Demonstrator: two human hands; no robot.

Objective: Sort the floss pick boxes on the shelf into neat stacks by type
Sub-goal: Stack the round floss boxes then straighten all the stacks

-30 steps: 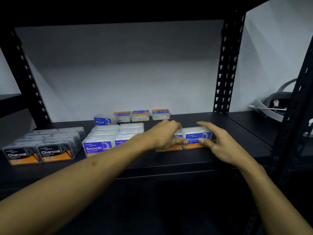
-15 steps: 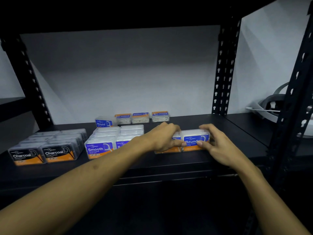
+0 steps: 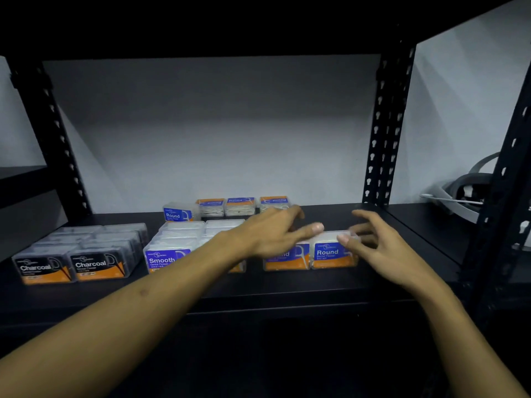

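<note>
Two blue-and-orange "Round" boxes (image 3: 330,255) stand side by side near the shelf's front edge, right of centre. My left hand (image 3: 273,231) hovers over the left one, fingers spread, holding nothing. My right hand (image 3: 370,242) is open just right of the right box, fingertips near its top corner. Left of them sit the "Smooth" boxes (image 3: 169,254) in rows, and the black "Charcoal" boxes (image 3: 86,254) at far left. Several more "Round" boxes (image 3: 240,205) lie loosely at the back by the wall, one (image 3: 178,212) facing me.
The black shelf board (image 3: 287,285) has a front lip below the boxes. Perforated black uprights (image 3: 383,145) stand at back right and back left (image 3: 57,133). A white and grey headset (image 3: 462,193) lies on the adjoining shelf to the right.
Both hands have come off the two front "Round" boxes and opened; the left hand has lifted and reaches further back. The boxes stay in place.
</note>
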